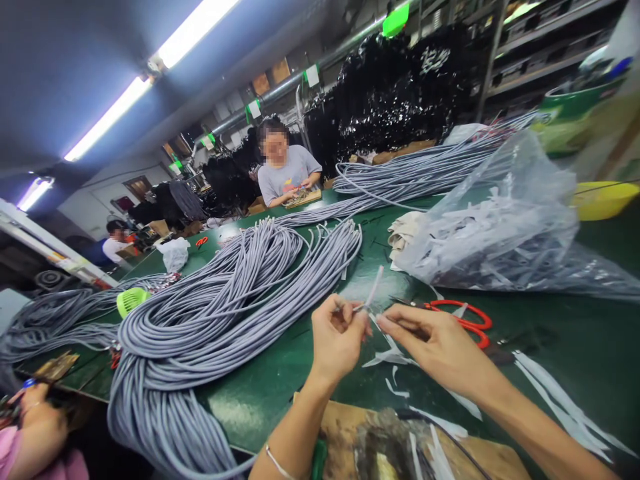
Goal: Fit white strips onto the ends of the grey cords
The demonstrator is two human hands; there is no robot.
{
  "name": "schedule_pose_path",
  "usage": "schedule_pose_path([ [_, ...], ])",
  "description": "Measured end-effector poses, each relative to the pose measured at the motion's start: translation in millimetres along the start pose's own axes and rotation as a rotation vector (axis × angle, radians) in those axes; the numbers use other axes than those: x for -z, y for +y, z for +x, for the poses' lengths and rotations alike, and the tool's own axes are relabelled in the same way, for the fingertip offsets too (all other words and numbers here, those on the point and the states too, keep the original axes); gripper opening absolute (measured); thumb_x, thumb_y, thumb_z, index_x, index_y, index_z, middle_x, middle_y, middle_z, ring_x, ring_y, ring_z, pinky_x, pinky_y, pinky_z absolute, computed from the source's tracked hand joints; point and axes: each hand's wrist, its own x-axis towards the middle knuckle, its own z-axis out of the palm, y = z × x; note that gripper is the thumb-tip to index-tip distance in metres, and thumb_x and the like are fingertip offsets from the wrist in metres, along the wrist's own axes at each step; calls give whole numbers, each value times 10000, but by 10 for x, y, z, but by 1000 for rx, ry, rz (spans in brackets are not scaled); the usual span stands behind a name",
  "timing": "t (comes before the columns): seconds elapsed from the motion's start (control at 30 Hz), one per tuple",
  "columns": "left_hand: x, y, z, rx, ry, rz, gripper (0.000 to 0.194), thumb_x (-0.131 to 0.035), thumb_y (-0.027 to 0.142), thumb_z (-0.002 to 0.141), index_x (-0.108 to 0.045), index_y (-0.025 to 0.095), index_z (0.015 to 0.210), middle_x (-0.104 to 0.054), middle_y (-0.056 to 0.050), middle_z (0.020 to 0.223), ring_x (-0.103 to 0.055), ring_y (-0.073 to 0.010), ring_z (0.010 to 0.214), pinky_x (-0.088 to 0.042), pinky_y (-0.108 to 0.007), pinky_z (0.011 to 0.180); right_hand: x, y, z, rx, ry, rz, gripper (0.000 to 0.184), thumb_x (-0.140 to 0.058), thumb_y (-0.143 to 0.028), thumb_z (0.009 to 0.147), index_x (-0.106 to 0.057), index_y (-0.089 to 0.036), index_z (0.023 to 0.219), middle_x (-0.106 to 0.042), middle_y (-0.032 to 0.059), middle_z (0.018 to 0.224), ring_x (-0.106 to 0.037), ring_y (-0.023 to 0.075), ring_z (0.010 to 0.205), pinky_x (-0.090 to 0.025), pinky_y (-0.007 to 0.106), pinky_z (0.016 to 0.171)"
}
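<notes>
In the head view, the left hand (337, 343) is a little right of the frame's centre, over the green tabletop (273, 373). Its grip is clamped, thumb against fingers, on a slim pale strip (376, 287) that points up out of the fingertips. The right hand (443, 343) comes in from the lower right, its thumb and forefinger close together just beside the strip's lower end; I cannot tell whether that grip is clamped on anything.

Beyond the right hand, red-handled scissors (489, 321) lie on the tabletop, partly hidden by the hand. Below the two hands, white scraps (397, 353) are scattered, and longer white strips (555, 400) lie at the lower right. A wooden board (343, 420) with a dark, blurred lump on it sits at the bottom of the frame.

A large coiled bundle of grey cables (220, 313) fills the centre left, and more grey cables (415, 177) stretch across the upper right. A clear plastic bag (545, 177) holding white pieces rests at the right, touching a crumpled cloth (405, 233), with a yellow bowl (605, 201) behind it. At upper centre, a co-worker in a grey shirt (287, 173) sits across the tabletop.
</notes>
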Motion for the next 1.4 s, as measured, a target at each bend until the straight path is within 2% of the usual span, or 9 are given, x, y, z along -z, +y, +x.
schedule_pose_path([
  [0.17, 63, 10, 70, -69, 79, 18, 522, -761, 404, 650, -296, 191, 545, -505, 33, 591, -474, -41, 421, -364, -146, 391, 2, -21, -132, 277, -206, -101, 426, -532, -455, 845, -571, -208, 500, -489, -27, 419, -415, 96, 393, -312, 223, 380],
  [0.23, 66, -3, 73, -79, 104, 38, 503, -757, 369, 648, -302, 187, 535, -527, 20, 623, -493, -44, 424, -378, -148, 388, -28, -19, -177, 396, -42, -117, 377, -560, -404, 847, -581, -218, 519, -508, -31, 420, -436, 93, 381, -332, 218, 378],
  [0.33, 38, -35, 40, -90, 108, 56, 494, -756, 339, 649, -306, 183, 520, -554, 2, 666, -549, -67, 458, -429, -160, 399, -109, -5, -185, 445, 398, -213, 181, -580, -297, 859, -653, -224, 709, -620, -24, 537, -461, 82, 367, -376, 212, 386],
  [0.4, 10, -49, 10, -90, 72, 37, 505, -765, 360, 649, -312, 179, 516, -566, -2, 670, -568, -76, 474, -465, -172, 421, -152, 9, -154, 431, 513, -317, 131, -560, -263, 875, -673, -210, 916, -710, 13, 698, -513, 88, 379, -423, 216, 402],
  [0.53, -16, -27, -3, -42, -19, -43, 503, -801, 447, 602, -380, 173, 563, -600, -2, 667, -560, -78, 449, -474, -185, 416, -148, 13, -97, 493, 488, -455, 204, -462, -244, 922, -659, -189, 926, -741, 49, 769, -661, 140, 522, -508, 222, 481],
  [0.73, 46, 34, 29, 149, -117, 58, 511, -806, 522, 563, -647, 115, 828, -597, -1, 636, -490, -66, 402, -393, -191, 381, -83, -67, -101, 568, 559, -538, 192, -458, -188, 918, -605, -207, 797, -688, 18, 653, -652, 128, 522, -503, 201, 487],
  [0.87, 69, 42, 19, 111, -133, 96, 512, -743, 591, 621, -698, 87, 698, -558, -7, 532, -385, -49, 404, -315, -199, 389, -86, -82, -96, 555, 519, -482, 158, -470, -186, 915, -584, -211, 809, -675, 4, 656, -643, 117, 524, -491, 188, 471],
  [1.2, 67, 106, 2, 89, -149, 90, 571, -705, 612, 666, -767, 68, 827, -500, 2, 519, -299, -43, 411, -262, -206, 393, -57, -42, -123, 516, 490, -436, 109, -513, -202, 899, -580, -210, 813, -651, -16, 667, -598, 92, 499, -471, 184, 473],
  [1.4, 69, 95, -20, 44, -118, 145, 498, -705, 576, 685, -773, 105, 833, -525, 0, 511, -367, -80, 446, -359, -233, 455, -49, -65, -118, 427, 478, -339, 111, -531, -247, 883, -590, -229, 791, -649, -22, 647, -577, 102, 460, -463, 212, 454],
])
